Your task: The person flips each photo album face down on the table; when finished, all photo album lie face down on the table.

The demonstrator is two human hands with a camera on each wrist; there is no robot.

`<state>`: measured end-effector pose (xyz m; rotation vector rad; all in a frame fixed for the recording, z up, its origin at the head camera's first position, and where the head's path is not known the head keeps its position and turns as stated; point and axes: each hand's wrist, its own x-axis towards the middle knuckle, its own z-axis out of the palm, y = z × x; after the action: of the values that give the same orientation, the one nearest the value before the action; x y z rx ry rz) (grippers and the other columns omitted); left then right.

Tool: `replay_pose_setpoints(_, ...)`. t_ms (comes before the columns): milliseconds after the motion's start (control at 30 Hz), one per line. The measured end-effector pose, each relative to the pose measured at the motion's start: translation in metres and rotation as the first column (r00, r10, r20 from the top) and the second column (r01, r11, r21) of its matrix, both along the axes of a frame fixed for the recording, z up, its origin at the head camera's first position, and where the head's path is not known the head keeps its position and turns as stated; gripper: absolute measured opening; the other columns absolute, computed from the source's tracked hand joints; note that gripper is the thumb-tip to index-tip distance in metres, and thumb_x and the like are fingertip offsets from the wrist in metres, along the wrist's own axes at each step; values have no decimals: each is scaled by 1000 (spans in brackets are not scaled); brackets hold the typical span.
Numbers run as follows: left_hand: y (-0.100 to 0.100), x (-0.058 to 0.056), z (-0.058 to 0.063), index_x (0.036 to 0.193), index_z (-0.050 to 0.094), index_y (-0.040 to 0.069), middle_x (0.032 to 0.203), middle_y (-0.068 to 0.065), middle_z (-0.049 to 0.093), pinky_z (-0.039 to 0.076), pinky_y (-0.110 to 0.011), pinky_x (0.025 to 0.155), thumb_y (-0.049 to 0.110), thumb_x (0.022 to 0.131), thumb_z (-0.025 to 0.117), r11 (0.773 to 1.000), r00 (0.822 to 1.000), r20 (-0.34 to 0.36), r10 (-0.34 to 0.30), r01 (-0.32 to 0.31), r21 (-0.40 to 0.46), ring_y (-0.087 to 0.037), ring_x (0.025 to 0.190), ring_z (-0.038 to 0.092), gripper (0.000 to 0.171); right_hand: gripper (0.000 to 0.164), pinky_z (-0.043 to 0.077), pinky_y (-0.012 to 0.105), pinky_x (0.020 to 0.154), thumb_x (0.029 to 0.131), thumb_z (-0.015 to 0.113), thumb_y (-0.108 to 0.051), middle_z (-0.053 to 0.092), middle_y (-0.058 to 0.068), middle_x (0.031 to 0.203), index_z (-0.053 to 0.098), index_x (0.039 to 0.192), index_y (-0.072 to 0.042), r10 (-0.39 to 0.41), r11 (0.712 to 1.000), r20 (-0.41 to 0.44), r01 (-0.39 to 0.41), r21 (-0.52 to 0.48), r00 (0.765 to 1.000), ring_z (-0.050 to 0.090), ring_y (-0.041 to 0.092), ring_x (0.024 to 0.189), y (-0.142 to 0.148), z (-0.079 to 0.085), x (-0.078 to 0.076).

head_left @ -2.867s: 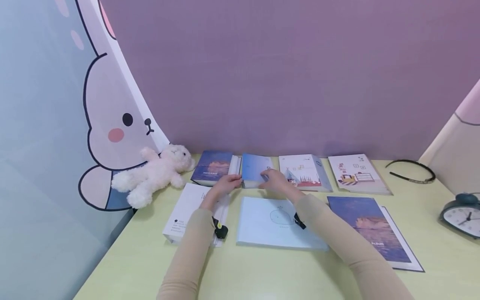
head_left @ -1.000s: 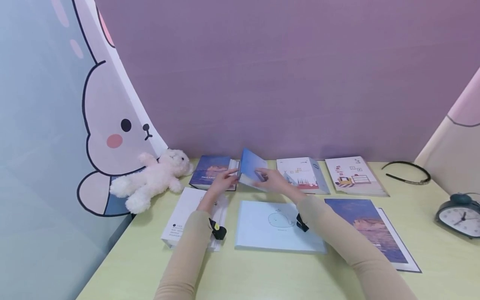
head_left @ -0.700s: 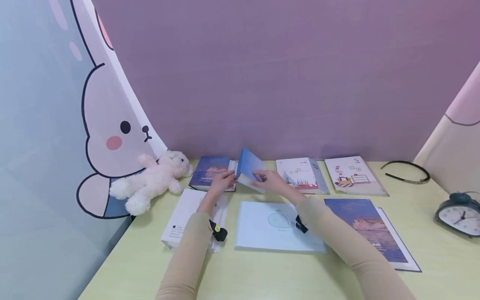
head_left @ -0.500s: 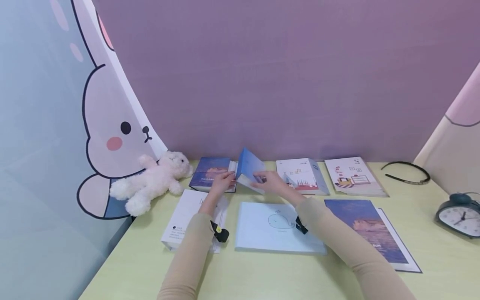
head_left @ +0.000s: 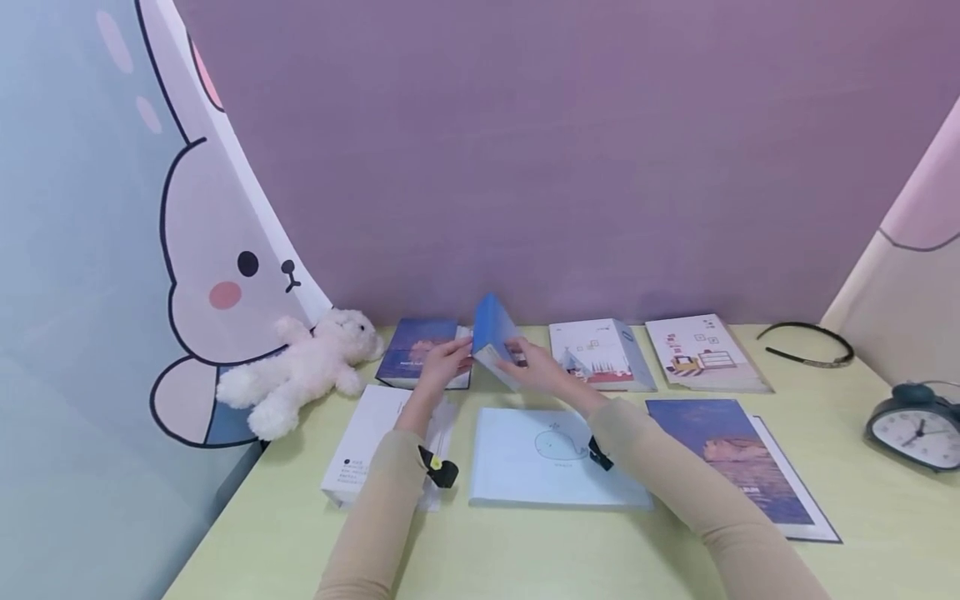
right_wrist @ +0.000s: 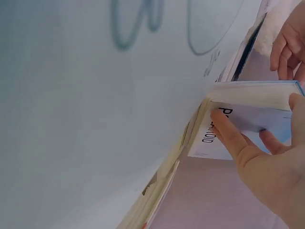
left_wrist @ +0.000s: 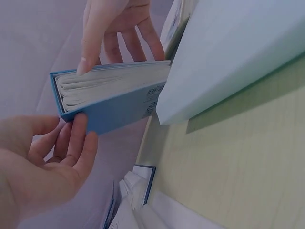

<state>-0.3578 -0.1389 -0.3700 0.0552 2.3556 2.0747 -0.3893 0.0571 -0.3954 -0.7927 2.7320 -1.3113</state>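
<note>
A thick blue photo album point(head_left: 489, 327) stands tilted on the table's far side, one side raised. My right hand point(head_left: 536, 367) grips it: in the right wrist view the thumb lies at its page edges and the fingers spread on its lettered cover point(right_wrist: 205, 145). On its other side, my left hand point(head_left: 444, 367) holds the spine corner, with curled fingertips point(left_wrist: 80, 119) against the blue cover in the left wrist view. Just left of it lies a purple-blue photo album point(head_left: 408, 343). A light-blue book with a whale drawing point(head_left: 510, 467) lies in front, under my right wrist.
Two white illustrated books point(head_left: 588, 342) lie to the right at the back. A sunset-covered album point(head_left: 697, 417) is near my right forearm, a white book point(head_left: 367, 417) beneath my left. A plush toy point(head_left: 315, 375), black headband point(head_left: 847, 346) and alarm clock point(head_left: 918, 427) sit around the sides.
The blue album lay flat at first. Its right side has been lifted by my right hand, and it now tilts more steeply, spine towards my left hand. The head view has shifted slightly.
</note>
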Motion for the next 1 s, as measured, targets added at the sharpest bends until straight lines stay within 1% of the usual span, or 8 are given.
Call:
replay_pose_setpoints(67,-1,0,-2,134,47,-5,128,-24,56,44,-46,101,14,98,50,1000,1000,-13,-11,11,13,-38,116,55,41,53,49,42,95,95,53,-37,50,20,135,44,135,-3,-22,1000,9,22,-18,1000,54,34,119,-1,-1,0)
replay_pose_setpoints(267,-1,-14,-17,134,49,-2,134,-21,52,47,-44,98,10,97,50,997,1000,-30,6,-3,82,-33,119,54,39,50,53,39,89,95,51,-42,55,20,129,51,126,-3,-63,996,33,65,-59,997,58,33,114,-5,-2,0)
replay_pose_setpoints(467,2,-17,-17,133,51,0,137,-19,50,48,-39,98,9,97,51,995,999,-32,17,-14,95,-32,122,52,38,46,52,39,91,95,51,-40,56,21,128,53,121,-1,-92,992,50,96,-85,995,59,33,113,-6,3,3)
replay_pose_setpoints(533,3,-11,-11,134,49,-2,138,-20,48,46,-38,100,9,97,50,996,999,-34,3,0,89,-33,123,51,38,46,52,40,91,96,51,-38,56,22,128,54,122,0,-88,993,32,90,-82,996,59,34,113,-6,4,3)
replay_pose_setpoints(700,6,-13,-11,132,51,-2,135,-21,50,47,-38,99,9,96,51,996,998,-46,30,-26,88,-33,120,53,37,39,53,38,90,95,56,-29,57,21,128,58,117,4,-74,992,-33,70,-102,997,60,35,110,-6,6,0)
replay_pose_setpoints(767,7,-18,-15,129,54,-2,132,-21,53,48,-37,97,9,95,53,993,996,-62,60,-54,102,-33,117,56,36,38,53,38,90,94,58,-25,56,21,128,57,117,4,-69,989,-37,64,-130,997,60,35,110,-5,7,0)
replay_pose_setpoints(833,10,-18,-14,128,55,-3,130,-22,54,49,-38,96,8,94,55,992,994,-86,69,-59,109,-33,115,57,35,39,52,38,92,93,58,-22,54,22,129,52,122,5,-55,986,-32,49,-160,998,58,36,113,-4,8,2)
replay_pose_setpoints(1000,16,-15,-10,128,55,-3,129,-22,55,48,-38,97,9,93,57,997,991,-129,34,-25,70,-33,116,57,37,57,51,40,93,95,56,-30,46,21,139,34,140,-4,-32,982,36,38,-187,999,53,36,121,1,9,2)
